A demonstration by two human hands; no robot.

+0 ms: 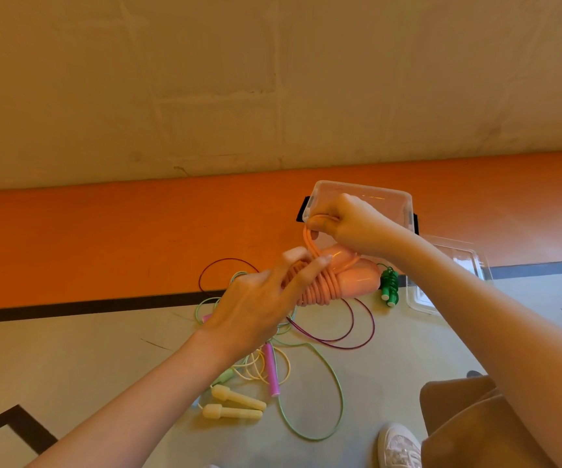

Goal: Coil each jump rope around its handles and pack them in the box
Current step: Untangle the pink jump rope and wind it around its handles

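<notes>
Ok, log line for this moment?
left hand: holds orange handles | right hand: pulls orange rope | box: open

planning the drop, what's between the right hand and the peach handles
Head view: a short run of peach rope goes from the right hand down to the wrapped peach handles.

**Ropes, boxes and hands, counted**

Two hands were in view, the left hand [256,309] and the right hand [347,224]; one orange jump rope [323,285] was held between them; one dark green rope [389,287] lay coiled; loose on the floor were one purple cord [350,332], one pale green cord [333,383], two cream handles [235,405] and one pink handle [272,373]; one clear box [367,197] and one clear lid [455,275] stood by; one white shoe [399,445] showed.
</notes>
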